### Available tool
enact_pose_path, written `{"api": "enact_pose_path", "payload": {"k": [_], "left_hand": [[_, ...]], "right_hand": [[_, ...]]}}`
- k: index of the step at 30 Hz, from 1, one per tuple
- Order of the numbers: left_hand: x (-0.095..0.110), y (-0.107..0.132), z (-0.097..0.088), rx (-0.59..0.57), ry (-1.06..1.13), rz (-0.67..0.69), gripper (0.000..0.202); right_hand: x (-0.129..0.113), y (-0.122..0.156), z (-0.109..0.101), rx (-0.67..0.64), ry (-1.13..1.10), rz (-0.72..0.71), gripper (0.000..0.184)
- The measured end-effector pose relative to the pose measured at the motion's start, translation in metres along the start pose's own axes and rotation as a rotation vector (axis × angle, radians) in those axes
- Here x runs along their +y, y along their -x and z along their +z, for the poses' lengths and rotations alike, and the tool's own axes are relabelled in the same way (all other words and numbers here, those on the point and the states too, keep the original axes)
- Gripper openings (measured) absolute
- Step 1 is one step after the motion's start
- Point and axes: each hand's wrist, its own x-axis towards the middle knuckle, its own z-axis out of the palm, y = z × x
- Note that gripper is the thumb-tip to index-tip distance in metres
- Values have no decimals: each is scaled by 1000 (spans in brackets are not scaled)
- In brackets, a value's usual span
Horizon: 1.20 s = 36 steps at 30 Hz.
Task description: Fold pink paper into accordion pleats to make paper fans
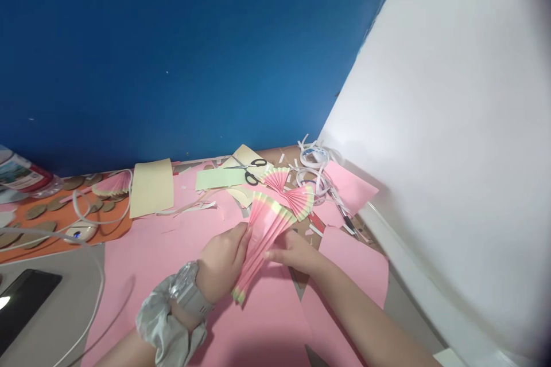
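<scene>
Both hands hold a pleated pink paper fan (263, 235) with yellow-green edges, tilted above a large pink paper sheet (172, 252). My left hand (224, 261), with a silver watch and a grey scrunchie on the wrist, is closed around the fan's narrow middle. My right hand (290, 252) pinches the fan's right side, fingers pressed on the folds. The fan spreads open at its upper end and stays gathered at its lower end. Two more folded pink fans (293, 192) lie just beyond it.
Black-handled scissors (249, 170) lie on pale yellow and green papers at the back. Curled white paper strips (316, 163) pile near a white wall. A cream sheet (150, 186), an orange sheet with cardboard ovals (43, 209), a white cable and a dark phone (23, 301) lie left.
</scene>
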Motion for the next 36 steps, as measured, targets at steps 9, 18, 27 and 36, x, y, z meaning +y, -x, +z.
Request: {"api": "enact_pose_path", "payload": {"k": [9, 18, 27, 36], "left_hand": [[3, 4, 1, -41, -3, 36, 25], [2, 4, 3, -43, -4, 37, 26], [-1, 6, 11, 22, -117, 93, 25], [-13, 11, 20, 81, -220, 203, 29]], "right_hand": [[1, -5, 2, 91, -18, -35, 38], [3, -6, 3, 111, -26, -50, 28], [5, -7, 2, 121, 16, -30, 24], [4, -7, 3, 101, 27, -4, 26]]}}
